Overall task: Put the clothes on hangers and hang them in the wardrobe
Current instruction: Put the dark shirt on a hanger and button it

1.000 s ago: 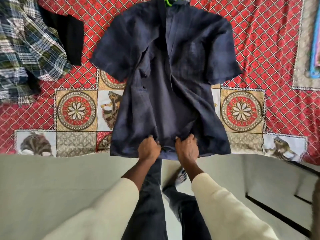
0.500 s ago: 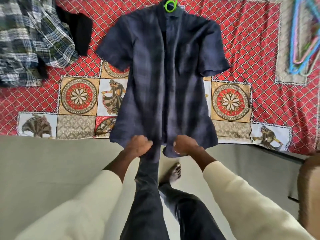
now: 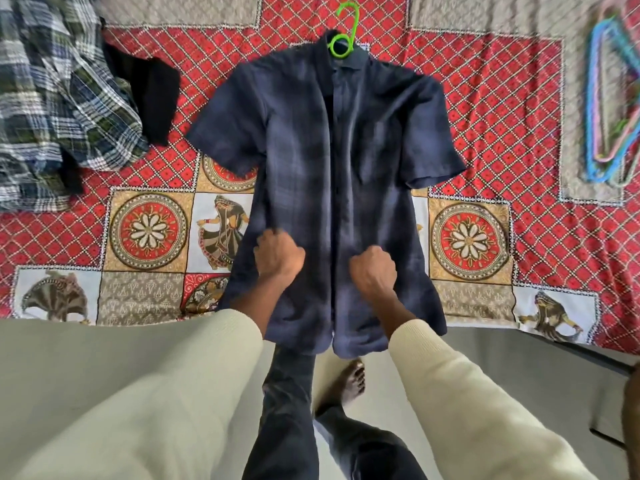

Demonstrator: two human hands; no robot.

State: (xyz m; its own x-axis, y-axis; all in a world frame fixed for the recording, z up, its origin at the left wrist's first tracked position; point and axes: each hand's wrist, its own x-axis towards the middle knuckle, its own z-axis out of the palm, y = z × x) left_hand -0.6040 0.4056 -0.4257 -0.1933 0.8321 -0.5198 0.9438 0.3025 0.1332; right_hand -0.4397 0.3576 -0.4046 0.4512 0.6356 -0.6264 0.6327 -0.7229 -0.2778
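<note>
Dark navy short-sleeved shirt (image 3: 332,188), on a lime-green plastic hanger (image 3: 343,36), lies flat on the red patterned bedspread (image 3: 502,133), hem overhanging the edge; left hand (image 3: 278,256) and right hand (image 3: 374,271) curled, knuckles up, on its front panels; no legible writing.

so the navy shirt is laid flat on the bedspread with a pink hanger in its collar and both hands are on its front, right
Not quite: the hanger in the collar is green, not pink, as the head view shows. The rest holds: the navy shirt lies flat on the bedspread, with the left hand and the right hand on its front.
</note>
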